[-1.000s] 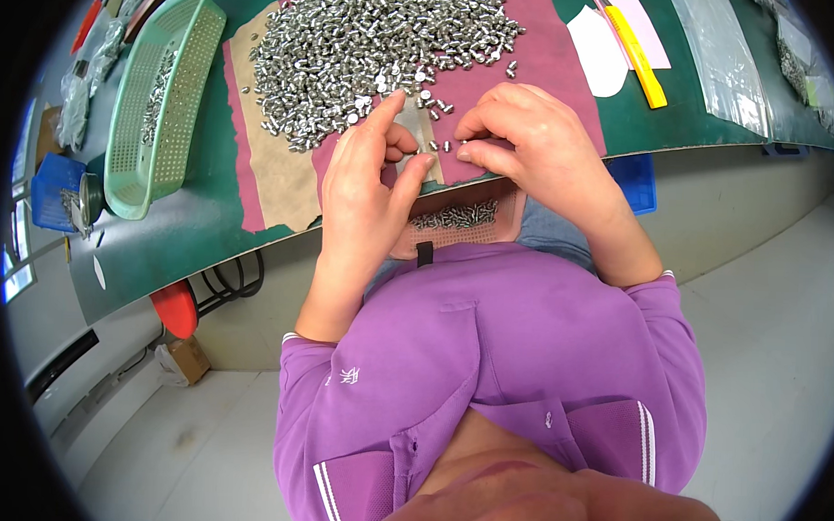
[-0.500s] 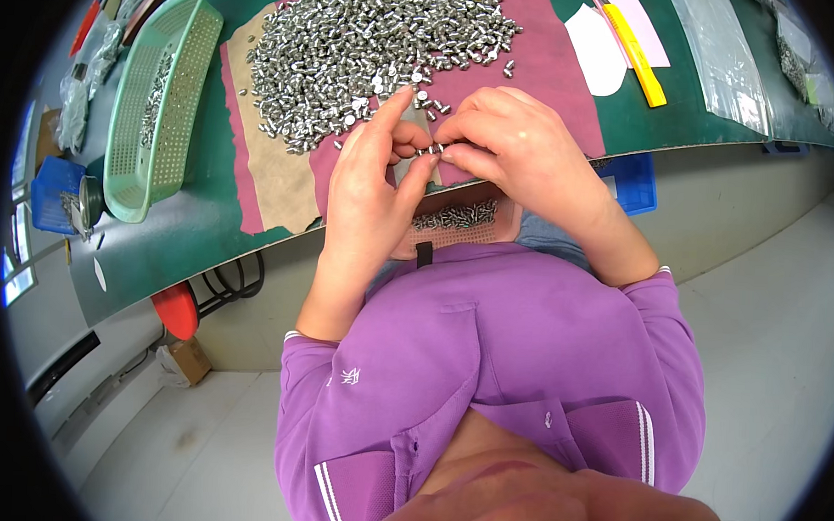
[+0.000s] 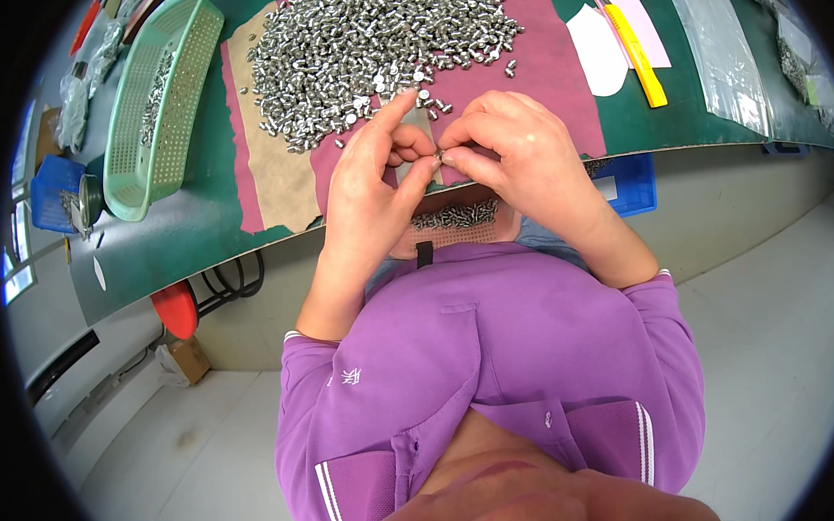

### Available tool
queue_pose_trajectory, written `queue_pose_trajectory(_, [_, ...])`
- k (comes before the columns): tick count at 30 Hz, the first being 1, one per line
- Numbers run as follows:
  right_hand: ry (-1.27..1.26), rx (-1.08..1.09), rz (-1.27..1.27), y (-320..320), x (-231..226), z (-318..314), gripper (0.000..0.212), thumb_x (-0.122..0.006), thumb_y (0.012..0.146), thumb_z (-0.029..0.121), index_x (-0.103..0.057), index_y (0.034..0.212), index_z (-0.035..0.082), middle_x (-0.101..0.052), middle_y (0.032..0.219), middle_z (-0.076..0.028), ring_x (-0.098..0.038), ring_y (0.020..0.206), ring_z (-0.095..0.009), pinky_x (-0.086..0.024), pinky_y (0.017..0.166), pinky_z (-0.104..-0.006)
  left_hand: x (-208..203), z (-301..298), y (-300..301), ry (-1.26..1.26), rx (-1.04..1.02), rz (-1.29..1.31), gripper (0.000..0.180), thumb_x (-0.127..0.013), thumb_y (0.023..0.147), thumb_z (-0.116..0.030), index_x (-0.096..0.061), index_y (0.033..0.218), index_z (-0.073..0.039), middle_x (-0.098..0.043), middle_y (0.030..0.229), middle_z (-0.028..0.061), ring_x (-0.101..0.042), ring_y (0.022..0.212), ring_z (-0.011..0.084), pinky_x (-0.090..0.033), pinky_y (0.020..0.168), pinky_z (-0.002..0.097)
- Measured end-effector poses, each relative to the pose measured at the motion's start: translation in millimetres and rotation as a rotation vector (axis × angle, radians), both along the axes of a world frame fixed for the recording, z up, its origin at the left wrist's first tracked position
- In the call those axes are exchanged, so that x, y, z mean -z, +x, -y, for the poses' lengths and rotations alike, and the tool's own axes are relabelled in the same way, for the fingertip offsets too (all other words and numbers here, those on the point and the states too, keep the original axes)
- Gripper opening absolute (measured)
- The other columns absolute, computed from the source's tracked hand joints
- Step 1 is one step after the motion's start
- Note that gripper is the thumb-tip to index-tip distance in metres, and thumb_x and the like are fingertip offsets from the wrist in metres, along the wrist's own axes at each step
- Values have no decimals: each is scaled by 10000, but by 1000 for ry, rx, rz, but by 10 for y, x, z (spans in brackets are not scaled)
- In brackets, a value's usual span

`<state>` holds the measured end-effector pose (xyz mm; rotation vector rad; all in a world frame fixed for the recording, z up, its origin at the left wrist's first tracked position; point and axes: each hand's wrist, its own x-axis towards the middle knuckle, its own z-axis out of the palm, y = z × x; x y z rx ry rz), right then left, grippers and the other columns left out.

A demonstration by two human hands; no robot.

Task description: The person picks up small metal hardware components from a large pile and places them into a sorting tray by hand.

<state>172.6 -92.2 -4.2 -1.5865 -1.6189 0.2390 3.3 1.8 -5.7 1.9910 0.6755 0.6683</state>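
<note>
My left hand and my right hand meet at the near edge of the table, fingertips almost touching. Between them is a small shiny metal part, mostly covered by the fingers. My left thumb and a curled finger pinch it from one side, with the forefinger raised. On the other side, my right thumb and forefinger are closed on it. Beyond the hands lies a large heap of small silver metal fittings on a maroon cloth. Below them, a pink basket at my lap holds similar small metal pieces.
A long green basket with some metal pieces stands at the left, beside a blue bin. A yellow cutter knife and clear plastic bags lie at the right. Another blue bin sits below the table edge.
The fingertips of both hands have come closer together and slightly lower. Small metal pieces visible between them before are now mostly covered.
</note>
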Motion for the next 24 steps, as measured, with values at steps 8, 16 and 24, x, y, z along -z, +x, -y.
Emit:
queue_pose_trajectory(8, [-14,-16,-51,19,-17,27,205,-774,751,143,-677,921,82,-624,871,-37,-608,845,-249,-485,753,-383,-109,42,-44,63,3,-81,748,-734,732,67,-484,1423,-74,-640,948,45,-597,859,181,-519,743,316])
queue_pose_trajectory(16, [13,-60,25,-1,51,7,193,-777,747,169,-681,896,93,-610,852,-40,-601,829,-254,-484,753,-384,-56,18,-69,108,65,-94,713,-722,753,82,-492,1414,-54,-642,908,39,-603,831,151,-503,743,287])
queue_pose_trajectory(24, [-45,-192,-68,187,-119,80,238,-769,765,201,-693,957,82,-622,877,-67,-612,869,-287,-491,790,-398,-206,-39,-143,-19,188,-71,713,-739,744,30,-497,1408,-69,-650,987,76,-616,864,217,-523,765,333])
